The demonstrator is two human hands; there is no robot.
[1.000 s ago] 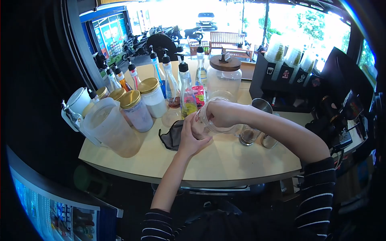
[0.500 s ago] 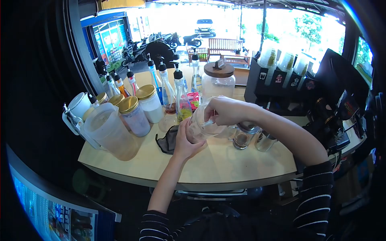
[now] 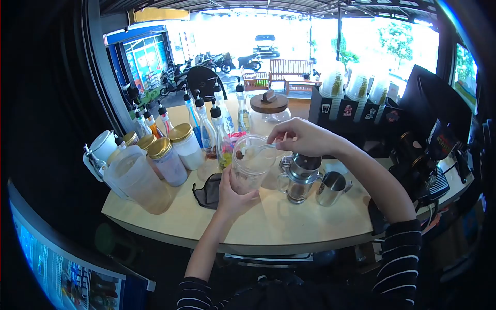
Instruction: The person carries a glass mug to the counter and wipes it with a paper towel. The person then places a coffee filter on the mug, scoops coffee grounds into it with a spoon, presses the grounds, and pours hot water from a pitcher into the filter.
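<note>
My left hand (image 3: 235,199) is wrapped round the lower side of a clear jar (image 3: 251,173), which is tilted above the counter. In my right hand (image 3: 302,137), pinched between thumb and fingers, is a spoon (image 3: 264,148) that reaches into the jar's open mouth. A small dark brown lump (image 3: 239,154) shows at the spoon's far end, near the rim; what it is I cannot make out. Just left of the jar a black mesh pouch (image 3: 209,191) lies on the counter. Behind the jar stand pump bottles (image 3: 206,132) and a pink packet (image 3: 237,136).
On the left are a large frosted pitcher (image 3: 137,178) and jars with gold lids (image 3: 168,163). To the right stand a glass mug with a metal top (image 3: 299,181) and a steel cup (image 3: 330,188). A wood-lidded jar (image 3: 269,106) and a black cup holder (image 3: 351,111) are farther back.
My right hand has lifted up and back from inside the jar, bringing the spoon nearer the rim. The jar now shows its mouth more fully. The view has shifted slightly.
</note>
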